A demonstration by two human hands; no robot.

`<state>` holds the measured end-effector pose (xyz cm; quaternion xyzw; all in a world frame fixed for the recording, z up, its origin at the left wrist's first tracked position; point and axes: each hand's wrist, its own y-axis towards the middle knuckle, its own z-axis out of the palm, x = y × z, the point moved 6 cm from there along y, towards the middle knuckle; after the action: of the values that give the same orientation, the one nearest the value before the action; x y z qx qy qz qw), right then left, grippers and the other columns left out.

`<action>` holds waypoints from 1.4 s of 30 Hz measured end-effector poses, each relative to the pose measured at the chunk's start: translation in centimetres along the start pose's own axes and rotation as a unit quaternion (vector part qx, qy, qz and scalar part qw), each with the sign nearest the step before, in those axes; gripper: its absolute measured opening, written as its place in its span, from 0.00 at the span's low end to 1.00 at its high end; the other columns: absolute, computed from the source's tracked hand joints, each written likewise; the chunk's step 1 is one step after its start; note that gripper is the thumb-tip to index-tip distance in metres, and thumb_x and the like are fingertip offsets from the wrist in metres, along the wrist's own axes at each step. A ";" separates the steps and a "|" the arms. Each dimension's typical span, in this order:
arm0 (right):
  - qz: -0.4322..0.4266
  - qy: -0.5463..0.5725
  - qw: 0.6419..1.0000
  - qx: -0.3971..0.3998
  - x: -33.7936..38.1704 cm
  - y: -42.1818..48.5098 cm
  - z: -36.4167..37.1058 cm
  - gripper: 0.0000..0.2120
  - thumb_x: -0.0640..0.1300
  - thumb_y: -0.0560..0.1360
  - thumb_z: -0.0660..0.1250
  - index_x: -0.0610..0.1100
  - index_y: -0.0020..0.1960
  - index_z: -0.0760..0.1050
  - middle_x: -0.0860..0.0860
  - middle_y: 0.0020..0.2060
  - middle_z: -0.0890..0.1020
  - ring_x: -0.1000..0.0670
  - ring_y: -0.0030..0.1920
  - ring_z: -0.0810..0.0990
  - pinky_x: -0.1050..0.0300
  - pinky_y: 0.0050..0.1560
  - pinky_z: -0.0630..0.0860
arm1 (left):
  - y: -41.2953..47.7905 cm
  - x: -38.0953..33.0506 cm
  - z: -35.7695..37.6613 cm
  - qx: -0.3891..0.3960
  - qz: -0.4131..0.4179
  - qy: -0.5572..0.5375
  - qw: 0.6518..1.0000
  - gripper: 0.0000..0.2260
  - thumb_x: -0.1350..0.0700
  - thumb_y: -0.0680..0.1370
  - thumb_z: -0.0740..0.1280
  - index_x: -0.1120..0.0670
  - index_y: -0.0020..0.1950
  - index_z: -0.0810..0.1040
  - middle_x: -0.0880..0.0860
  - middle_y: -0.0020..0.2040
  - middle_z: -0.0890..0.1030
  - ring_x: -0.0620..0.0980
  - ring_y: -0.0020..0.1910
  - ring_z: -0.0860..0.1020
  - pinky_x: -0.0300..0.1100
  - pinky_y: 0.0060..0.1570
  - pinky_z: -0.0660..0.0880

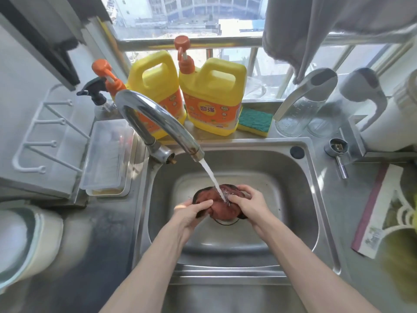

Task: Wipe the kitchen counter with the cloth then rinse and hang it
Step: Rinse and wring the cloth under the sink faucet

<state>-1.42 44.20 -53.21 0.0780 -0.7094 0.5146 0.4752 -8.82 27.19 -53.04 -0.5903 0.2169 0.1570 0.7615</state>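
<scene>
Fingers (pixel 204 203) of both hands are clamping a bunched reddish cloth (pixel 220 207) with a dark edge, holding it low in the steel sink (pixel 300 184), right above the drain. From where I am standing, the left hand (pixel 191 213) is gripping the cloth's left side, thumb lying across the top, while the right hand (pixel 247 203) is curling over its right side. Water (pixel 212 177) is pouring from the curved chrome tap (pixel 158 118) and striking the cloth between the two hands. Behind the basin, two yellow detergent jugs (pixel 212 96) with orange pumps are standing on the ledge below the window, a green-and-yellow sponge (pixel 255 122) lying just beside the right one. A dark-nozzled spray bottle (pixel 96 96) is standing near the left jug. A grey towel (pixel 316 30) is hanging from a rail at the upper right. A clear plastic container (pixel 108 159) is sitting on the counter left of the sink.
</scene>
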 end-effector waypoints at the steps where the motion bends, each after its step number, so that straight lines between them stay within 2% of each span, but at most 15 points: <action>1: 0.013 0.012 1.000 -0.005 -0.3 0.3 0.1 0.08 0.41 0.73 0.77 0.47 0.50 0.82 0.44 0.50 0.88 0.43 0.49 0.87 0.47 0.54 0.83 | 0.3 0.4 -0.2 -0.006 -0.004 -0.006 1.000 0.18 0.69 0.72 0.75 0.65 0.62 0.81 0.61 0.49 0.85 0.51 0.40 0.81 0.34 0.33 0.80; 3: 0.062 0.082 0.995 0.003 -1.0 0.7 0.5 0.07 0.45 0.75 0.74 0.43 0.51 0.84 0.43 0.50 0.88 0.41 0.50 0.87 0.45 0.56 0.82 | 0.9 1.1 -0.5 -0.020 -0.012 -0.016 1.000 0.17 0.65 0.74 0.75 0.61 0.62 0.81 0.59 0.47 0.84 0.50 0.38 0.79 0.37 0.32 0.78; 6: 0.108 0.152 0.982 0.024 -1.7 0.9 1.2 0.11 0.43 0.80 0.67 0.37 0.55 0.83 0.38 0.50 0.88 0.41 0.46 0.85 0.46 0.52 0.81 | 1.7 1.8 0.0 -0.021 -0.021 -0.053 0.998 0.15 0.59 0.76 0.74 0.59 0.62 0.82 0.59 0.50 0.87 0.56 0.44 0.83 0.46 0.42 0.79; 10: 0.094 0.116 0.989 0.015 -2.8 1.4 1.4 0.13 0.42 0.81 0.66 0.35 0.60 0.81 0.36 0.49 0.87 0.43 0.43 0.84 0.49 0.48 0.79 | 1.9 2.0 1.3 0.012 -0.011 -0.071 0.997 0.13 0.60 0.81 0.67 0.61 0.65 0.80 0.60 0.53 0.86 0.54 0.47 0.84 0.43 0.40 0.82; 15: 0.065 0.011 0.998 -0.002 -3.1 2.0 1.0 0.09 0.38 0.78 0.69 0.36 0.57 0.80 0.44 0.40 0.84 0.50 0.35 0.82 0.62 0.28 0.75 | 2.2 2.0 2.4 0.022 0.007 0.020 1.000 0.13 0.60 0.79 0.71 0.56 0.65 0.80 0.60 0.58 0.85 0.56 0.55 0.84 0.46 0.40 0.84; 19: 0.038 -0.058 0.998 0.000 -3.1 2.6 1.0 0.20 0.34 0.73 0.75 0.37 0.63 0.77 0.44 0.45 0.85 0.48 0.40 0.84 0.59 0.35 0.79 | 2.5 1.7 2.6 0.005 0.022 0.026 0.999 0.17 0.61 0.76 0.75 0.63 0.62 0.78 0.66 0.60 0.83 0.62 0.56 0.84 0.50 0.50 0.84; 22: -0.003 -0.151 0.988 -0.035 -2.4 2.6 0.4 0.25 0.40 0.69 0.79 0.43 0.64 0.76 0.44 0.50 0.87 0.43 0.48 0.87 0.46 0.51 0.85 | 2.6 1.6 1.8 -0.051 0.049 0.061 0.996 0.13 0.73 0.76 0.69 0.61 0.57 0.75 0.65 0.55 0.80 0.55 0.39 0.83 0.39 0.31 0.82; 24: -0.027 -0.186 0.981 -0.051 -2.0 2.2 -0.4 0.19 0.40 0.70 0.78 0.44 0.59 0.79 0.44 0.45 0.88 0.45 0.41 0.88 0.47 0.45 0.86 | 2.6 1.3 1.4 -0.058 0.064 0.061 0.994 0.19 0.77 0.76 0.64 0.59 0.60 0.75 0.62 0.52 0.80 0.50 0.34 0.81 0.35 0.26 0.79; 26: -0.023 -0.157 0.985 -0.064 -2.0 1.7 -1.1 0.19 0.41 0.73 0.77 0.42 0.63 0.77 0.43 0.46 0.87 0.49 0.30 0.86 0.52 0.34 0.84 | 2.6 1.5 1.3 -0.048 0.061 0.066 0.995 0.21 0.77 0.76 0.60 0.59 0.62 0.78 0.61 0.50 0.82 0.48 0.33 0.82 0.37 0.31 0.81; 28: 0.005 -0.114 0.991 -0.070 -2.3 1.3 -1.4 0.22 0.48 0.76 0.75 0.41 0.66 0.77 0.44 0.49 0.87 0.51 0.27 0.83 0.54 0.32 0.82 | 2.3 1.7 1.5 -0.036 0.042 0.063 0.996 0.20 0.76 0.77 0.57 0.63 0.63 0.79 0.60 0.47 0.83 0.48 0.31 0.82 0.45 0.40 0.85; 30: 0.055 -0.019 0.996 -0.060 -2.6 0.9 -1.3 0.16 0.51 0.78 0.71 0.40 0.59 0.81 0.45 0.41 0.87 0.48 0.28 0.82 0.55 0.30 0.78 | 2.0 2.0 1.8 -0.017 0.020 0.045 0.999 0.19 0.73 0.77 0.54 0.66 0.62 0.78 0.63 0.48 0.82 0.52 0.36 0.82 0.53 0.48 0.85; 33: 0.089 0.076 0.992 -0.039 -2.4 0.3 -1.1 0.13 0.48 0.81 0.66 0.40 0.49 0.82 0.44 0.32 0.85 0.45 0.31 0.80 0.55 0.31 0.76 | 1.7 2.0 1.8 0.000 -0.005 0.016 1.000 0.19 0.69 0.75 0.55 0.69 0.64 0.75 0.67 0.56 0.81 0.61 0.48 0.82 0.57 0.47 0.84; 37: 0.081 0.037 0.995 -0.048 -2.3 0.2 -0.8 0.13 0.49 0.79 0.68 0.39 0.45 0.82 0.35 0.40 0.87 0.39 0.38 0.84 0.37 0.50 0.84 | 2.1 2.1 1.8 0.020 -0.002 0.020 1.000 0.16 0.61 0.78 0.62 0.63 0.65 0.79 0.64 0.58 0.83 0.61 0.52 0.83 0.55 0.47 0.84; 39: 0.087 -0.025 0.995 -0.033 -2.1 0.3 -0.6 0.15 0.49 0.80 0.66 0.38 0.44 0.82 0.35 0.35 0.86 0.39 0.38 0.82 0.38 0.50 0.81 | 2.3 2.1 1.9 0.026 0.017 0.027 0.999 0.12 0.59 0.82 0.64 0.57 0.64 0.81 0.61 0.57 0.85 0.58 0.51 0.86 0.54 0.48 0.84; 42: 0.139 -0.084 0.986 0.032 -2.2 0.0 0.1 0.15 0.49 0.83 0.63 0.40 0.50 0.82 0.38 0.37 0.84 0.39 0.39 0.84 0.37 0.48 0.84 | 2.7 2.0 1.6 0.016 0.038 0.042 0.998 0.17 0.70 0.81 0.61 0.59 0.66 0.79 0.61 0.57 0.85 0.58 0.50 0.85 0.51 0.46 0.85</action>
<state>-0.28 43.31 -54.82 0.0369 -0.7340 0.5897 0.3349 -8.21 29.34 -55.95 -0.5755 0.2737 0.1569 0.7545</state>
